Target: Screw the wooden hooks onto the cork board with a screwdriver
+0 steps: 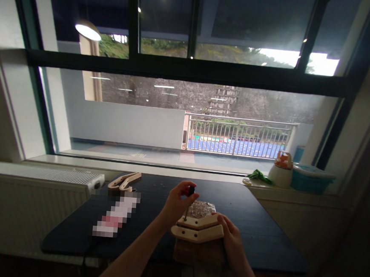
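My left hand [176, 202] is closed round the black handle of a small screwdriver [189, 200], held upright with its tip on the left end of two pale bent wooden pieces [199, 228]. The pieces lie stacked on a brown block [199, 251] on the dark table [261, 230]. My right hand [232, 240] holds the right end of the wooden pieces, fingers wrapped against their edge.
Another pair of pale wooden pieces [124, 180] lies at the table's far left. A blurred pink and white object [116, 216] lies left of my arm. A white radiator [41, 174] stands to the left. The windowsill holds a white pot [281, 171], a blue box [311, 178] and something green [259, 176].
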`<state>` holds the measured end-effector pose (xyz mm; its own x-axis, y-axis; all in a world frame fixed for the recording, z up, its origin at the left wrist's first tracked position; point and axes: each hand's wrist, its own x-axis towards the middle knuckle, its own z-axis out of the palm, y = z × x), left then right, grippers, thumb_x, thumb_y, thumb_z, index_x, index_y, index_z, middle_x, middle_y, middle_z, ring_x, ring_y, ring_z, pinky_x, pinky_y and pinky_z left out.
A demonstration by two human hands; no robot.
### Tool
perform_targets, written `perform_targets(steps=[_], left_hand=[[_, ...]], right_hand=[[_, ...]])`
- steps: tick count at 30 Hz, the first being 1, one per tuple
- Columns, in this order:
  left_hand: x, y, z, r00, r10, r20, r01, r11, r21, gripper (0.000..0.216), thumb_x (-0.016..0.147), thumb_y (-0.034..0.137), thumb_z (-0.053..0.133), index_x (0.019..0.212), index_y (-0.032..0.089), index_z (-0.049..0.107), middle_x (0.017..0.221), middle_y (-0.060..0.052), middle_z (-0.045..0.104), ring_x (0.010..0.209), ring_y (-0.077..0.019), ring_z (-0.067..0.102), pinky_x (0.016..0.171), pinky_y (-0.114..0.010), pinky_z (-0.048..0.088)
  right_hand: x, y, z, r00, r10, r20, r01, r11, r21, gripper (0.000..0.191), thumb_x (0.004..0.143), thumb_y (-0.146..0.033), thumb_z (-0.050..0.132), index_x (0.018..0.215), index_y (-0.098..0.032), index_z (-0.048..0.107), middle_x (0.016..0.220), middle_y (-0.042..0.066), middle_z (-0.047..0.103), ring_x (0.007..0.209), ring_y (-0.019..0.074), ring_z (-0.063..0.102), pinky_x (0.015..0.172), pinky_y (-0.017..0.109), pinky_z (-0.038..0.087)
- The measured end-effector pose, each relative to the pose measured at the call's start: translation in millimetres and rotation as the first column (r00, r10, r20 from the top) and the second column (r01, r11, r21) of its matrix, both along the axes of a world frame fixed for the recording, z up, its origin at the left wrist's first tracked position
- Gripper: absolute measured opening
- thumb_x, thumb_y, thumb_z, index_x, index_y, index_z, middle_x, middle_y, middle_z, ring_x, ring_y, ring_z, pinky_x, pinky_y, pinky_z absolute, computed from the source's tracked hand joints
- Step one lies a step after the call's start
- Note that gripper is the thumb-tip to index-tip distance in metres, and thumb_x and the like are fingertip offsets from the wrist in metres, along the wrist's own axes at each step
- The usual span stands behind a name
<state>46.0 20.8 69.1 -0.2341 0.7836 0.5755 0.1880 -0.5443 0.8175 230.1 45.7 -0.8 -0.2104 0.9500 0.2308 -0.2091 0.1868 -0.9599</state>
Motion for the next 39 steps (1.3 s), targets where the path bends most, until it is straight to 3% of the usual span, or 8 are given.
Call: perform_targets(steps=[5,19,24,27,33,39], left_hand=[[0.6,-2.1,6.3,0.997,0.063,-0.052,-0.06,0.996,0.066,0.017,0.068,0.019,0.069,0.085,0.018,0.068,0.074,0.001,0.056,0.071,-0.0127,0.053,0.073,-0.026,0.046],[0.4,-4.8,5.9,0.998,-0.001,-0.061,0.004,0.999,0.047,0.022,0.074,0.024,0.064,0.095,0.018,0.069,0.08,-0.002,0.056,0.073,-0.014,0.055,0.068,-0.024,0.049],[-2.2,-3.5,-1.5,0.999,-0.01,-0.044,0.01,1.0,0.009,0.027,0.08,0.028,0.058,0.104,0.019,0.064,0.074,-0.001,0.057,0.065,-0.0122,0.056,0.061,-0.023,0.048],[-3.8,-2.3,-4.8,0.999,0.013,-0.043,-0.012,1.0,0.01,0.028,0.075,0.027,0.063,0.102,0.019,0.064,0.073,0.0,0.057,0.064,-0.0119,0.054,0.06,-0.022,0.048],[-1.7,-4.7,1.1,0.997,0.034,-0.075,-0.03,0.998,0.053,0.026,0.072,0.024,0.066,0.097,0.02,0.069,0.077,0.0,0.052,0.072,-0.013,0.051,0.071,-0.025,0.046],[-1.3,-6.4,5.4,0.999,0.004,-0.053,-0.002,0.999,0.04,0.029,0.072,0.023,0.066,0.101,0.021,0.069,0.074,0.001,0.049,0.066,-0.0111,0.048,0.064,-0.023,0.044]], right_hand=[[0.1,-0.1,1.3,1.0,-0.013,0.006,0.013,1.0,0.004,0.046,0.068,-0.054,0.063,0.092,-0.017,0.072,0.079,0.005,0.07,0.074,0.0232,0.062,0.068,0.029,0.047],[0.3,-1.6,2.8,0.999,-0.023,0.032,0.023,1.0,0.005,0.051,0.066,-0.058,0.062,0.093,-0.015,0.071,0.081,0.005,0.07,0.075,0.0236,0.061,0.067,0.029,0.048],[0.1,-1.6,3.4,0.998,-0.036,0.042,0.036,0.999,0.004,0.05,0.067,-0.058,0.062,0.092,-0.015,0.072,0.08,0.006,0.07,0.075,0.0235,0.061,0.068,0.029,0.047],[0.1,-0.7,2.2,0.999,-0.021,0.037,0.021,1.0,0.012,0.049,0.068,-0.057,0.061,0.093,-0.015,0.071,0.081,0.006,0.07,0.076,0.0242,0.062,0.069,0.031,0.048],[0.1,-0.4,1.8,0.999,-0.022,0.03,0.022,1.0,0.012,0.049,0.068,-0.057,0.062,0.093,-0.015,0.072,0.081,0.007,0.07,0.075,0.0251,0.062,0.069,0.032,0.048],[0.2,0.5,-0.3,1.0,-0.016,0.009,0.015,1.0,0.006,0.046,0.068,-0.055,0.063,0.093,-0.017,0.072,0.08,0.005,0.07,0.074,0.0239,0.062,0.068,0.03,0.048]])
